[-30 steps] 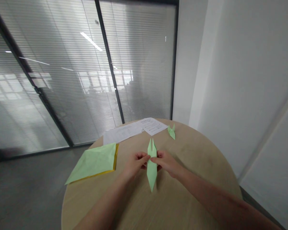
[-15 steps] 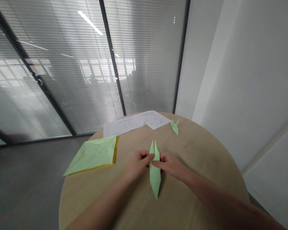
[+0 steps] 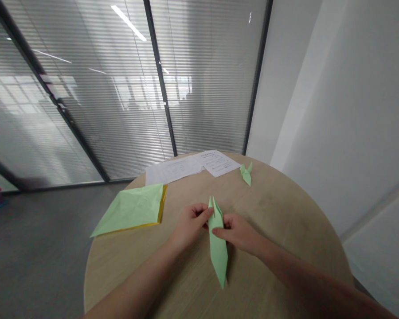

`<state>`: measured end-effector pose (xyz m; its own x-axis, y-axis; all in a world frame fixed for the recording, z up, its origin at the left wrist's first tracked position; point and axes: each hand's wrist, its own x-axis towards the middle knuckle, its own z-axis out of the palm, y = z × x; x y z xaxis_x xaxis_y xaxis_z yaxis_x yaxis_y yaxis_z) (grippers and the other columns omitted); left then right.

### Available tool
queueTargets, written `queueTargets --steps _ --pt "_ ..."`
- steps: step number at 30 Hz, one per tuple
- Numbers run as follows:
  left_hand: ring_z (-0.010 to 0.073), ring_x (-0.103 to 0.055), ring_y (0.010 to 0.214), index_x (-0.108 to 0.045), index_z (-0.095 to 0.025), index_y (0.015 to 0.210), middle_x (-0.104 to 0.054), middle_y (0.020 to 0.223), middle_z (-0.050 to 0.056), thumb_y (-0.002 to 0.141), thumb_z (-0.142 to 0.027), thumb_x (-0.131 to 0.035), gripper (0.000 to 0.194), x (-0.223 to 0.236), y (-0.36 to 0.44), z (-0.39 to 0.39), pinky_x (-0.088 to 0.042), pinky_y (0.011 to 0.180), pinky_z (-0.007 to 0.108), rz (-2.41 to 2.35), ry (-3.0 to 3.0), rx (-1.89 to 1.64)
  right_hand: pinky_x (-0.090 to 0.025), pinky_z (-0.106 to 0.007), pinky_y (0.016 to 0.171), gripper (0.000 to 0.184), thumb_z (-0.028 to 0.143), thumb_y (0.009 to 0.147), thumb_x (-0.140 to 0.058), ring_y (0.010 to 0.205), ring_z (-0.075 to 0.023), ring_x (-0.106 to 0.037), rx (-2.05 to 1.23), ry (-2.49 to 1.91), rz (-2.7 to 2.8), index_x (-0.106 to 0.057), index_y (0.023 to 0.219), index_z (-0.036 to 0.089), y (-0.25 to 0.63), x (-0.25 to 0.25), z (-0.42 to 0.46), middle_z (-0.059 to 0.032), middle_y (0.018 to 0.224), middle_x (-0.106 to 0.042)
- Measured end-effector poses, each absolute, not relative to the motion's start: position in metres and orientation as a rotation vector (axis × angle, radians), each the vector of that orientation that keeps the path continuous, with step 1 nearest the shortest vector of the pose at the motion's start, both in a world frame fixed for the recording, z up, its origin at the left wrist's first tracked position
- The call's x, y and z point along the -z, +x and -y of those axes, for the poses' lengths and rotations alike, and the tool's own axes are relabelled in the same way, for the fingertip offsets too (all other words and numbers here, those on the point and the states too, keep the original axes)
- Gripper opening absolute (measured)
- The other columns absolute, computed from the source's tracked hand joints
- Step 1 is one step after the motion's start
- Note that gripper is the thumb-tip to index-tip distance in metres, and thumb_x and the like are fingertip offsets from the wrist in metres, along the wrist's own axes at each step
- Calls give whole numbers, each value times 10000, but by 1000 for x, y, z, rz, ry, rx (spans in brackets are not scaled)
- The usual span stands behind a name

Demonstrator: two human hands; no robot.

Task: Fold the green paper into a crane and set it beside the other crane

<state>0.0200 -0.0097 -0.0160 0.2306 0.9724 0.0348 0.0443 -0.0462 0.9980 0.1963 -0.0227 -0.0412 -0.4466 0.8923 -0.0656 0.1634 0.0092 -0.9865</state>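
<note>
Together, left fingers (image 3: 204,216) and right fingers (image 3: 221,232) nearly closed in pinches on folded green paper (image 3: 218,250).

A round bench (image 3: 286,212) stands at six o'clock, blind-backed glass panels (image 3: 136,66) at eleven, white wall (image 3: 359,79) at two, grey floor (image 3: 46,248) at eight.

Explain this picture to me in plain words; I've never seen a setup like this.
There is no machine at work here, just a person's bare hands. A camera worn on that person's head looks forward and down. The left hand and right hand hold a long, pale green piece of folded paper, with two points at its far end and one at the near end. On the round, light wooden table, a flat pale green paper sheet with yellow along two edges lies to the left. Farther back are white printed paper sheets and a small pale green folded-paper shape.
</note>
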Motion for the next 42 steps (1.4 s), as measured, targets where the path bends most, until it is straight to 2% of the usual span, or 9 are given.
queueTargets --steps 6,9,12,15,18,20,28,36,42 --pt "123 -554 566 -670 -157 678 -603 605 -4 770 -460 -737 324 8 18 12 -471 578 253 -1082 1286 -1179 -307 -236 523 215 314 770 -700 541 -107 -445 -1585 -1097 1674 -596 642 175 198 33 30 12 587 -542" --pt "112 -528 574 -693 -159 721 -586 632 -15 757 -431 -744 279 -1 8 6 -451 541 227 -1130 1159 -1425 -301 -235 524 233 317 764 -709 538 -102 -433 -1611 -1130 1773 -593 623 173 200 34 32 12 583 -538" --pt "106 -524 611 -718 -158 784 -627 742 3 744 -449 -767 298 -5 2 2 -458 541 217 -1168 1062 -1601 -307 -241 539 246 350 776 -713 550 -107 -444 -1636 -1105 1773 -615 643 169 201 36 32 4 608 -562" --pt "137 -581 670 -750 -147 821 -683 801 47 760 -533 -757 391 0 8 6 -489 579 243 -1084 1136 -1378 -331 -250 569 262 394 791 -721 569 -114 -463 -1650 -1053 1689 -643 694 164 203 37 29 -3 637 -582" --pt "144 -584 630 -757 -137 761 -685 706 42 726 -518 -803 386 11 18 12 -465 593 255 -947 1310 -959 -331 -253 587 303 439 808 -724 587 -115 -459 -1620 -1028 1654 -641 712 163 203 39 27 2 643 -562" --pt "134 -562 588 -750 -136 721 -677 660 32 723 -490 -813 359 18 22 14 -428 579 251 -939 1357 -850 -333 -257 597 339 486 829 -705 604 -120 -459 -1603 -1024 1653 -650 742 163 203 41 27 0 659 -556" --pt "130 -557 569 -710 -136 693 -652 635 22 738 -456 -790 334 19 19 10 -417 590 266 -1010 1286 -932 -315 -249 571 433 594 838 -661 610 -120 -420 -1593 -1056 1709 -626 771 168 203 39 28 -2 681 -518" --pt "97 -499 531 -681 -144 655 -616 596 -6 710 -434 -814 324 20 20 10 -372 542 239 -1083 1262 -1063 -272 -234 538 406 546 854 -632 585 -99 -369 -1593 -1090 1845 -558 749 161 207 29 29 20 647 -436" --pt "85 -462 493 -570 -170 562 -512 521 -42 668 -450 -844 405 3 12 6 -389 514 225 -1124 1143 -1362 -260 -241 535 369 490 861 -630 576 -102 -367 -1571 -1124 1910 -553 710 163 210 27 30 14 638 -451"
